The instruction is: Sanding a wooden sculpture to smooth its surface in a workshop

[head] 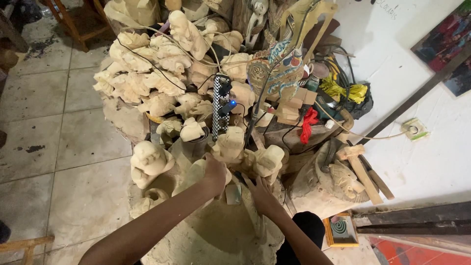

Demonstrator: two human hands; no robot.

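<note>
Grey tiled floor (59, 142) surrounds a heap of pale, rough-carved wooden figures (162, 73). The left hand (215, 172) rests curled on a rounded carving (198, 174); the right hand (259, 192), fingers spread, touches a small flat block (233, 194), partly hidden between them.

**Both arms stretched forward, hands close together**

The left hand (215, 172) reaches up from a long bare forearm, its fingers curled and turned away. The right hand (260, 193) lies just beside it, fingers (249, 180) spread and pointing forward, wrist slightly bent.
</note>
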